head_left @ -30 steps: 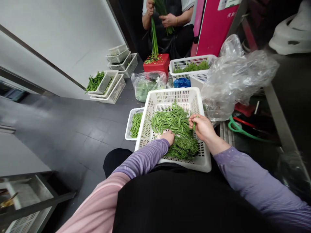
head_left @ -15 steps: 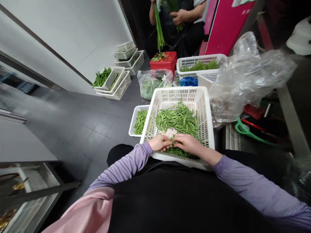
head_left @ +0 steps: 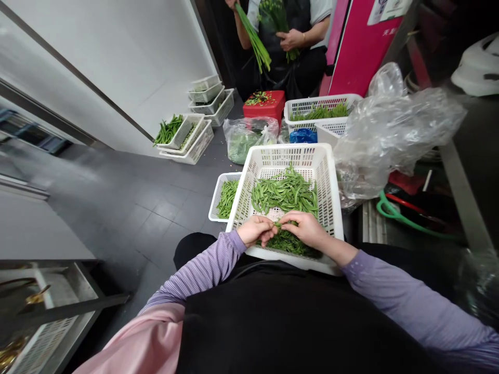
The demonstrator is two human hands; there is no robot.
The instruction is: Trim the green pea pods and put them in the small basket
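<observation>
A large white basket (head_left: 330,187) stands in front of my lap, holding a pile of green pea pods (head_left: 288,189). Over its near part, my left hand (head_left: 255,230) and my right hand (head_left: 302,227) meet with fingers pinched together on a small green pod (head_left: 277,224). Beneath my hands lies a darker heap of green trimmings (head_left: 292,242), with a pale pinkish patch just beyond the fingertips. At the left of the large basket, a small white basket (head_left: 213,208) holds more green pods, partly hidden by the large one.
Opposite, a person (head_left: 288,41) holds green stalks behind a red stool (head_left: 265,106). Bagged greens (head_left: 244,145) and a white basket of greens (head_left: 288,111) stand beyond mine. Stacked baskets (head_left: 202,143) line the left wall; clear plastic bags (head_left: 390,135) lie right.
The camera view has shifted slightly. My hands stay together over the basket, fingers slightly rearranged. The other person's stalks have swung up to a slant.
</observation>
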